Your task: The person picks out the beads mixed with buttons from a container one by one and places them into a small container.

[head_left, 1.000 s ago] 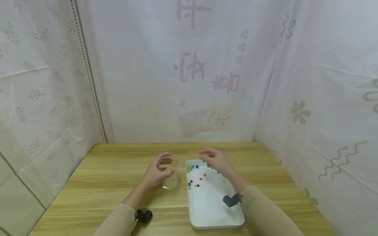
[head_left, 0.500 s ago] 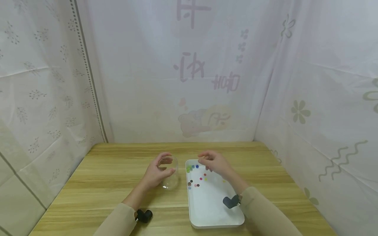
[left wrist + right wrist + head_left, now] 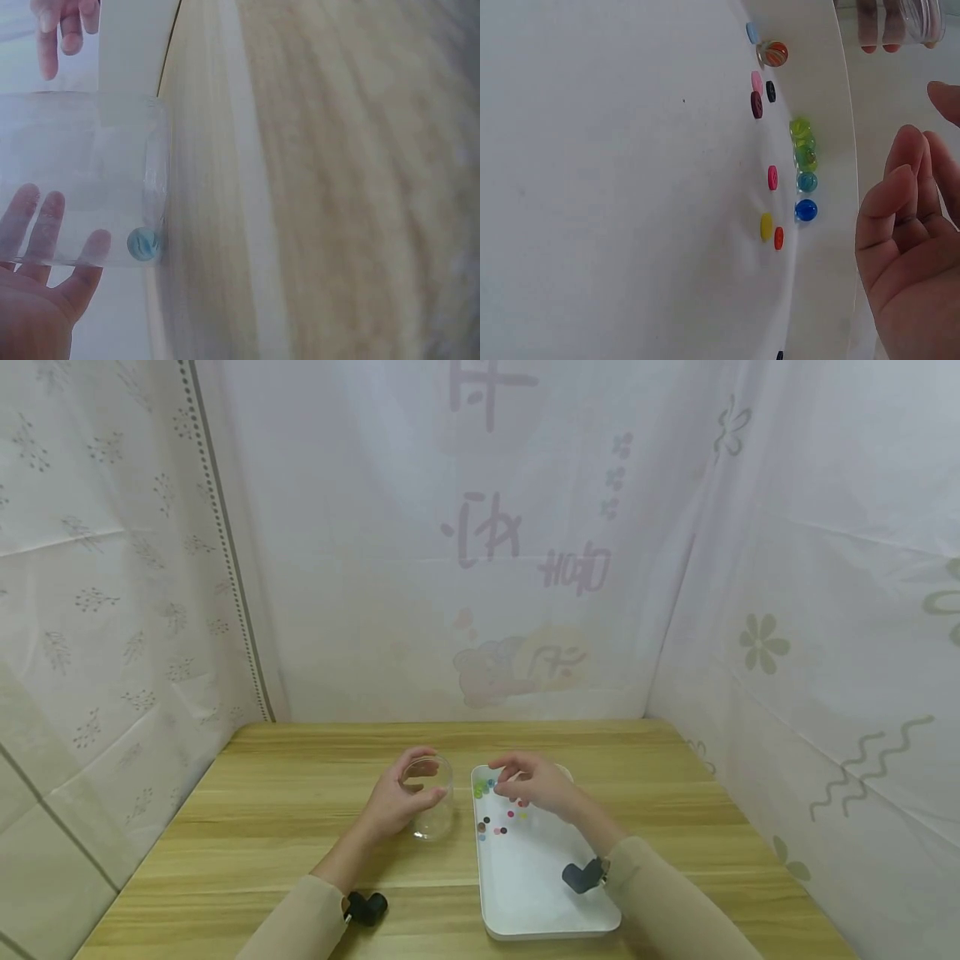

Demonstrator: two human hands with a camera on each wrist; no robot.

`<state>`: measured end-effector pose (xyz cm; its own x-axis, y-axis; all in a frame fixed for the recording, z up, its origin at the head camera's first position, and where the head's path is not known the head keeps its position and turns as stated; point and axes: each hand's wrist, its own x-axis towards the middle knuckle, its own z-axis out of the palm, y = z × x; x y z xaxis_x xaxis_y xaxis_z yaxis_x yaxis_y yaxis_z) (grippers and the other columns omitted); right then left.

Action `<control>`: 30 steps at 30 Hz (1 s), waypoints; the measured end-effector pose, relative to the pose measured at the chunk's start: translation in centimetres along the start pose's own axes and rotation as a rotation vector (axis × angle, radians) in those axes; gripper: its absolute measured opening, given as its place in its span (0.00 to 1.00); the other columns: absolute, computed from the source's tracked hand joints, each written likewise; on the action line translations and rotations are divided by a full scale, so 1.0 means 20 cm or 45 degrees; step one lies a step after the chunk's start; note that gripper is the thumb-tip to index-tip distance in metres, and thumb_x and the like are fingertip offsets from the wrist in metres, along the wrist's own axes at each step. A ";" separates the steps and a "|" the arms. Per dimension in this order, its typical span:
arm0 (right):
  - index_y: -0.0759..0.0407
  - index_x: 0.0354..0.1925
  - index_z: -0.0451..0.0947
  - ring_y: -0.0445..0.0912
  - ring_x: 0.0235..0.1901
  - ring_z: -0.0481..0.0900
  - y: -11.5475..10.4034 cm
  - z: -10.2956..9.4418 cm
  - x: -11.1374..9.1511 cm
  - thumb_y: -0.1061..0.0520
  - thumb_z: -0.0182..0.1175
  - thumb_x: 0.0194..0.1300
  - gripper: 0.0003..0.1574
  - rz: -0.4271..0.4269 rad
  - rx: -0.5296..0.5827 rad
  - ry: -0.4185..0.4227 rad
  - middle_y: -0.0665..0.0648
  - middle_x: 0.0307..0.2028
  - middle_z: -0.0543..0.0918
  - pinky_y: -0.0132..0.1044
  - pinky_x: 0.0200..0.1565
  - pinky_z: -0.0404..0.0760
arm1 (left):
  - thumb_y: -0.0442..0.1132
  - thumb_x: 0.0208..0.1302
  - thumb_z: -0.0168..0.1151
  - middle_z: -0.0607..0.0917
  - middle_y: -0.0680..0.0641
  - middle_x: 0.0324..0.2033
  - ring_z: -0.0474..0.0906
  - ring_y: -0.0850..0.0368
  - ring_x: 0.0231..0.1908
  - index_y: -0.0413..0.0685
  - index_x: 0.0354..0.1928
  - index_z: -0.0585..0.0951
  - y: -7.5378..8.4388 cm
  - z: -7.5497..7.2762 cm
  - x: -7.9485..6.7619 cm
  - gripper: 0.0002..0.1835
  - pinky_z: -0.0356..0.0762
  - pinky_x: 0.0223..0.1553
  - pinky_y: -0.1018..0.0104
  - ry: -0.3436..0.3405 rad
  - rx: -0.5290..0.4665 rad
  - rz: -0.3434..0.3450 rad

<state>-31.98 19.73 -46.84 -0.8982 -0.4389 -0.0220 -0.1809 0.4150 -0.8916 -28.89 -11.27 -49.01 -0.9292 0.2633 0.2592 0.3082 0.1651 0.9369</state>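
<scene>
My left hand (image 3: 393, 803) holds a clear glass jar (image 3: 433, 825) upright on the table, thumb on the near side and fingers round the far side. A bluish marble (image 3: 142, 244) shows at the jar's base in the left wrist view. Over the far end of a white tray (image 3: 547, 893) hovers my right hand (image 3: 538, 787), fingers bent, thumb apart from them, nothing visible between. Near its fingers lie green marbles (image 3: 804, 146), a teal marble (image 3: 807, 181) and a blue marble (image 3: 806, 210), the blue one hidden by the hand in the head view.
Small buttons lie scattered in the tray, among them a yellow button (image 3: 766, 226) and a magenta button (image 3: 772, 178). An orange-striped marble (image 3: 775, 53) sits by the tray's left wall. Patterned curtains (image 3: 360, 568) surround the wooden table (image 3: 225, 843).
My right hand has moved left and nearer over the tray, from its far edge toward the marbles, covering the blue one in the head view. My left hand and the jar stay put.
</scene>
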 end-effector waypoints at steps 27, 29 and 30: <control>0.57 0.66 0.82 0.46 0.34 0.84 0.00 0.11 0.02 0.54 0.73 0.70 0.28 0.033 -0.031 -0.155 0.53 0.43 0.85 0.34 0.33 0.80 | 0.42 0.68 0.75 0.84 0.36 0.67 0.78 0.36 0.70 0.54 0.73 0.75 -0.02 0.00 0.00 0.32 0.77 0.70 0.33 -0.017 -0.008 0.014; 0.56 0.66 0.82 0.45 0.35 0.84 0.00 0.12 0.02 0.55 0.72 0.71 0.27 0.044 -0.045 -0.159 0.52 0.42 0.85 0.34 0.33 0.81 | 0.41 0.68 0.75 0.84 0.37 0.67 0.78 0.37 0.70 0.54 0.73 0.75 -0.02 0.00 0.00 0.32 0.77 0.71 0.33 -0.017 -0.006 0.013; 0.57 0.66 0.82 0.45 0.35 0.84 0.00 0.12 0.02 0.55 0.71 0.71 0.27 0.048 -0.051 -0.159 0.52 0.42 0.85 0.34 0.33 0.81 | 0.41 0.68 0.75 0.84 0.37 0.67 0.78 0.37 0.70 0.55 0.73 0.75 -0.02 0.00 0.00 0.32 0.77 0.71 0.32 -0.018 -0.006 0.012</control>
<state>-31.39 17.64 -47.97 -0.8482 -0.5174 -0.1133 -0.1665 0.4636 -0.8703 -29.07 -11.31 -49.29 -0.9234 0.2782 0.2644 0.3156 0.1583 0.9356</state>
